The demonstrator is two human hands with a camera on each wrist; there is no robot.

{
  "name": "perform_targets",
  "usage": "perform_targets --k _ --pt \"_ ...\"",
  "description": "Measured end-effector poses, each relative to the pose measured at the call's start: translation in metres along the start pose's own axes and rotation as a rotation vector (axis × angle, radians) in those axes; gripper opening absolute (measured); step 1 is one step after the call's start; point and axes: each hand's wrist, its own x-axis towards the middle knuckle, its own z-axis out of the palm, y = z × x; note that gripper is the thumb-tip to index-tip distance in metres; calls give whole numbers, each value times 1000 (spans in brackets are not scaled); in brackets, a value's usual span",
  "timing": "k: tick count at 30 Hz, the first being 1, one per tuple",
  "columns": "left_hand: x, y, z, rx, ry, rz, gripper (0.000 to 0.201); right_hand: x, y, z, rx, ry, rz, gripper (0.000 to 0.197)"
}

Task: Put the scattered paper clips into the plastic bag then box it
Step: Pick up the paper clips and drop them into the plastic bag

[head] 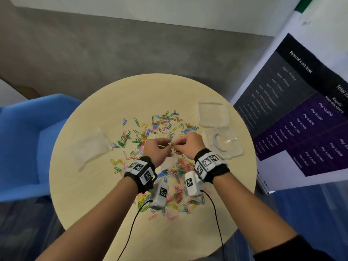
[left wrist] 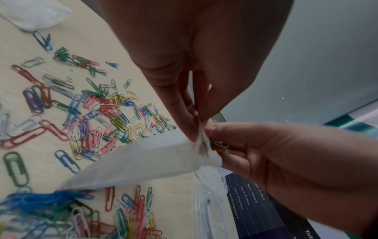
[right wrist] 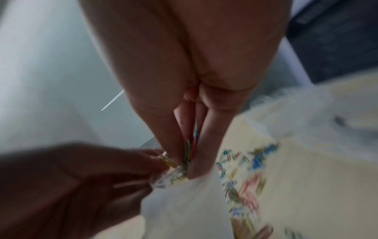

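So both hands are up over the middle of the round bench (head: 79,194), working the mouth of a small clear plastic bag (left wrist: 143,163). The left hand (head: 157,150) is pinching the bag's top edge between thumb and fingers, and the right hand (head: 186,146) has a little bunch of paper clips (right wrist: 189,150) pinched in its fingertips right at that opening, seemingly feeding them in. From the head view the bag is nearly invisible, it's that thin; the wrist views show it hanging down from the pinch toward the bench.

Most of the scattered paper clips (head: 162,125) are still spread all over the bench, so I'd say this is early going.

My take on handling: the bag is floppy film with no stiffness at all, so the mouth will want to collapse shut unless one hand keeps the lip spread. Grab it at the rim, not the body. The clips are light and slick, and they tangle into chains, so small pinches or a sweep with the side of the hand look easier than picking singles.

The clear box (head: 213,113) sits at the far right of the bench, with what looks like its lid (head: 226,146) just beside it. There's another crumpled clear bag (head: 94,147) off to the left.
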Motion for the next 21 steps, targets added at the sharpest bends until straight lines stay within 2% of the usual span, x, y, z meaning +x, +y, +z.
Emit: perform_targets --k 1,3,6,8,12,15,17,19,21 --pt "1 0 -1 11 10 -1 27 2 -5 3 -162 -3 -36 11" --pt "3 2 -3 6 22 -1 27 6 -16 8 -288 -39 -34 19" --pt "12 4 -8 -7 53 -1 32 20 -23 13 -185 -143 54 29" --pt "19 4 -11 -24 84 -20 32 30 -25 12 -102 -152 49 35" --pt "28 7 -17 -77 104 -48 26 48 -21 -6 101 -4 -19 13" --pt "33 5 -23 -71 118 -58 25 78 2 -16 184 77 42 11" --pt "36 2 -22 20 110 -35 25 92 16 -12 221 -56 114 17" --pt "37 3 -17 115 50 -39 27 95 19 3 133 -268 69 21" --pt "38 4 -11 82 21 -102 34 94 15 19 -29 -295 -25 15"
